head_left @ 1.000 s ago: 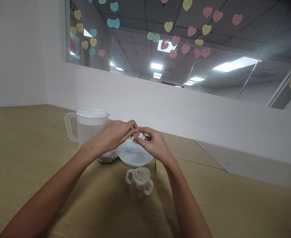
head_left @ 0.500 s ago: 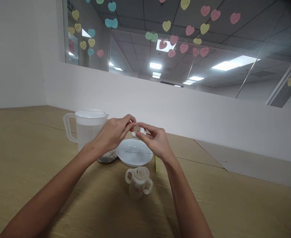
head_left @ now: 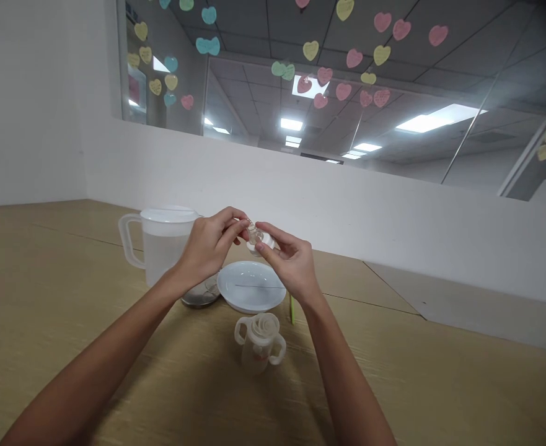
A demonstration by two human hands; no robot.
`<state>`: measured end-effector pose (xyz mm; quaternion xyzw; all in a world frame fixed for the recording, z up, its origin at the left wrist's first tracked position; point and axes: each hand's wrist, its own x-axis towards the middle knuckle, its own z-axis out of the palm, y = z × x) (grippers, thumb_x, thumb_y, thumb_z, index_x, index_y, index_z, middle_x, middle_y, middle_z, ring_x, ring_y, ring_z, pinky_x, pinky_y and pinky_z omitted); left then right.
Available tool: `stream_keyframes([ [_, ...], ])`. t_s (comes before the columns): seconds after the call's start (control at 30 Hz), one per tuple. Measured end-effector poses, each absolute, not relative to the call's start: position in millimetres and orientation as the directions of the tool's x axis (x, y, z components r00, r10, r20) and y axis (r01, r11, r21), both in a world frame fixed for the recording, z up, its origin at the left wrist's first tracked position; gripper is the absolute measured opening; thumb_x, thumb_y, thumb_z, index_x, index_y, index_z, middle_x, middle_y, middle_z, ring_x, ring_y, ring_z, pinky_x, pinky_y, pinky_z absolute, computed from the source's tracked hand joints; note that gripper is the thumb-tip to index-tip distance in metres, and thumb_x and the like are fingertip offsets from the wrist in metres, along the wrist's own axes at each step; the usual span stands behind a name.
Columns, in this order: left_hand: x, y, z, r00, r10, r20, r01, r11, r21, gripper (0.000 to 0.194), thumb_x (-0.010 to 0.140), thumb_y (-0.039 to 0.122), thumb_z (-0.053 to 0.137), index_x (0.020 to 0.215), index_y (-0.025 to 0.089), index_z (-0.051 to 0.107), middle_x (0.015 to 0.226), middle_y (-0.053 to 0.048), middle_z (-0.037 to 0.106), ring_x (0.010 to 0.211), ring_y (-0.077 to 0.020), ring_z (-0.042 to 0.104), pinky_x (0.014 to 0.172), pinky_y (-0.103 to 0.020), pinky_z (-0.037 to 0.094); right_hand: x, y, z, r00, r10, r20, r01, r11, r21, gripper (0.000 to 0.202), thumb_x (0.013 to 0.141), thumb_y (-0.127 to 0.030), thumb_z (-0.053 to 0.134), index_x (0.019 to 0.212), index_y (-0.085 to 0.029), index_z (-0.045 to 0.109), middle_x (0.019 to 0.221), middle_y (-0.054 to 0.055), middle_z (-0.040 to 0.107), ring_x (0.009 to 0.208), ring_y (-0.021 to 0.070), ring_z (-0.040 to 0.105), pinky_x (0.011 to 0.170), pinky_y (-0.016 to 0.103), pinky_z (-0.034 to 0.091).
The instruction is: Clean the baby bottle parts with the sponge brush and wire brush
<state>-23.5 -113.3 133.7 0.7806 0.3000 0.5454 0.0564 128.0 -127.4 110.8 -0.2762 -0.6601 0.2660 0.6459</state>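
Observation:
Above the white bowl (head_left: 249, 303), both hands meet at a bottle teat and its ring. My right hand (head_left: 295, 257) is closed around the white collar ring (head_left: 267, 240), thumb in front and fingers behind. The fingertips of my left hand (head_left: 213, 240) pinch the tip of the clear, soft teat (head_left: 253, 231), which looks stretched and tilted toward the left. Below them, a translucent baby bottle (head_left: 256, 352) with two side handles stands upright on the table; spiral rings show at its top.
Behind my left arm stands a large translucent lidded pitcher (head_left: 163, 257). Beside the bowl lies a shiny metal dish or lid (head_left: 201, 298), partly hidden by my wrist. A green stick (head_left: 292, 310) juts out at the bowl's right. A white wall (head_left: 198, 164) rises behind the table.
My left hand has moved slightly left and up, its fingertips now farther from the ring, with more of the teat showing between. The ring has tipped a little; the bottle has not moved.

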Motion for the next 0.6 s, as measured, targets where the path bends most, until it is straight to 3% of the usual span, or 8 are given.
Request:
stream_keyframes([
  [0.27, -23.5, -109.4, 131.9, 0.223, 0.59, 0.776, 0.269, -0.802, 0.533, 0.027, 0.085, 0.04, 0.046, 0.089, 0.016, 0.056, 0.07, -0.003, 0.064, 0.067, -0.0153, 0.061, 0.067, -0.029, 0.051, 127.7, -123.2, 109.5, 0.035, 0.709, 0.704, 0.063, 0.702, -0.71, 0.036, 0.067, -0.033, 0.067, 0.101, -0.019, 0.066, 0.111, 0.005, 0.063, 0.107, 0.0221, 0.056, 0.09, 0.035, 0.049],
  [0.6, -16.2, -116.3, 129.6, 0.16, 0.59, 0.791, 0.251, -0.799, 0.546, 0.025, 0.086, 0.039, 0.044, 0.087, 0.015, 0.052, 0.075, -0.004, 0.063, 0.073, -0.0153, 0.061, 0.066, -0.028, 0.053, 121.0, -122.6, 109.8, 0.164, 0.703, 0.692, 0.041, 0.696, -0.717, 0.036, 0.068, -0.033, 0.066, 0.099, -0.015, 0.066, 0.106, 0.007, 0.066, 0.097, 0.0203, 0.061, 0.086, 0.033, 0.05],
])
